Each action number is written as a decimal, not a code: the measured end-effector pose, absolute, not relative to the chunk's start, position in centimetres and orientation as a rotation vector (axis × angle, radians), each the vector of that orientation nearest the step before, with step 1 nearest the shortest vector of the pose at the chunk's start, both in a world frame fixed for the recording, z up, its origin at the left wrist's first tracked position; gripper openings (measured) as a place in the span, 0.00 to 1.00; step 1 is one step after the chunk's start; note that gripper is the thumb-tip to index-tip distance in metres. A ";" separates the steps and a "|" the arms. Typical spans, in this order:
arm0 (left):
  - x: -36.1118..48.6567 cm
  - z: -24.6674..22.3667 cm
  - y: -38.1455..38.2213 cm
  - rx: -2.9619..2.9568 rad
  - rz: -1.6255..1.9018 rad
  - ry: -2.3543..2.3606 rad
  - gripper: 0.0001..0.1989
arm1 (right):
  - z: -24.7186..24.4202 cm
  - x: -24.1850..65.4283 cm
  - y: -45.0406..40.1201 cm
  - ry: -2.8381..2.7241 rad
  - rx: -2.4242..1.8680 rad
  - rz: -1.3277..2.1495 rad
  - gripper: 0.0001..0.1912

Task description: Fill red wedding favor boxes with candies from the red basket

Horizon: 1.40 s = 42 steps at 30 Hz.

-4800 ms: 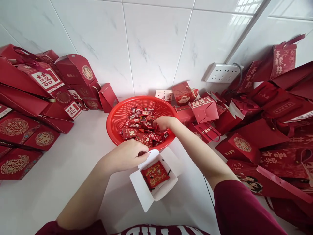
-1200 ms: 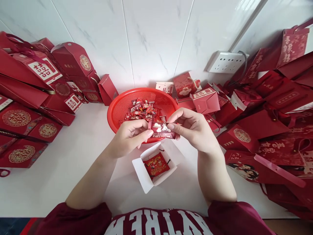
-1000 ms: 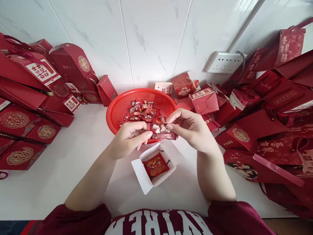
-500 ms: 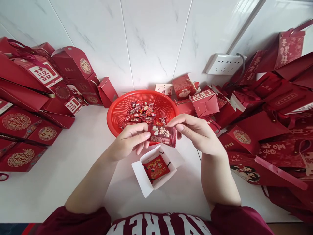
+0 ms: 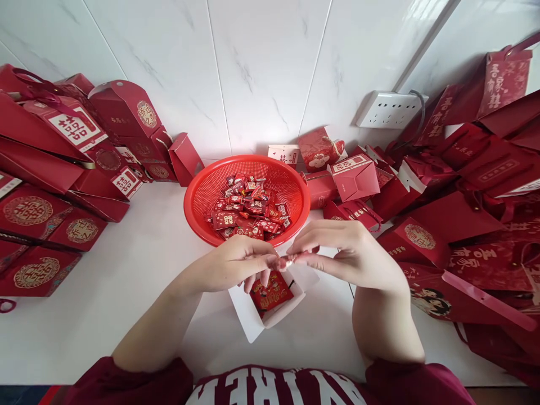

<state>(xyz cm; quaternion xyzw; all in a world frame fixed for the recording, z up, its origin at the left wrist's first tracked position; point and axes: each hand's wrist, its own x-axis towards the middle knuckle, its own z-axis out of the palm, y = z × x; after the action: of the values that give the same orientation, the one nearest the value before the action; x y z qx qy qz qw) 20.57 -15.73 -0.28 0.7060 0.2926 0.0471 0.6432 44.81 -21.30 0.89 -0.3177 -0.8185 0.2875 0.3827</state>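
Between my two hands is a red wrapped candy (image 5: pixel 291 260), seen nearly edge-on above a small white box. My left hand (image 5: pixel 240 260) pinches its left end between thumb and fingers. On the other end, my right hand (image 5: pixel 341 247) grips with thumb and fingertips. Below them the open white box (image 5: pixel 283 319) stands on the table with its flaps spread, partly covered by my hands. Inside it lies a red packet (image 5: pixel 270 295) with gold print. Just behind my hands, a red plastic basket (image 5: pixel 194 211) holds many small red-wrapped candies (image 5: pixel 253 205).
Red gift boxes (image 5: pixel 46 216) are stacked along the left. More red boxes and bags (image 5: pixel 476 219) crowd the right side, and a few small boxes (image 5: pixel 318 149) stand behind the basket. A white power strip (image 5: pixel 392 109) is on the tiled wall.
Both hands have come down and nearer to me, over the white box. The candy has turned from its printed face showing to nearly edge-on.
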 end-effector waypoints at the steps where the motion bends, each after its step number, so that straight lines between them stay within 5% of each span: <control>1: 20.5 -0.1 -15.8 1.650 0.117 0.699 0.15 | 0.7 44.9 -21.3 -2.014 -0.896 0.752 0.04; 11: 20.7 -0.2 -16.3 1.821 0.469 0.808 0.09 | -0.5 44.3 -20.6 -1.613 -1.074 1.097 0.07; 29: 19.8 0.5 -15.5 1.948 0.710 1.071 0.09 | 0.0 45.3 -20.4 -1.845 -1.248 0.936 0.13; 36: 18.9 1.4 -14.9 1.943 1.012 1.190 0.21 | 0.1 43.6 -20.9 -2.438 -1.012 1.035 0.09; 42: 18.5 1.5 -15.3 2.160 0.947 1.139 0.21 | 0.0 43.2 -21.5 -2.435 -1.423 0.884 0.11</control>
<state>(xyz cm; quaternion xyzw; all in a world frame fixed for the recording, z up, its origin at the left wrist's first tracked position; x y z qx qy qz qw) 18.48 -15.34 1.48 0.7968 0.4200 0.3494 0.2581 43.16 -21.52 -0.03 -0.4794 -0.8203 0.2978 0.0930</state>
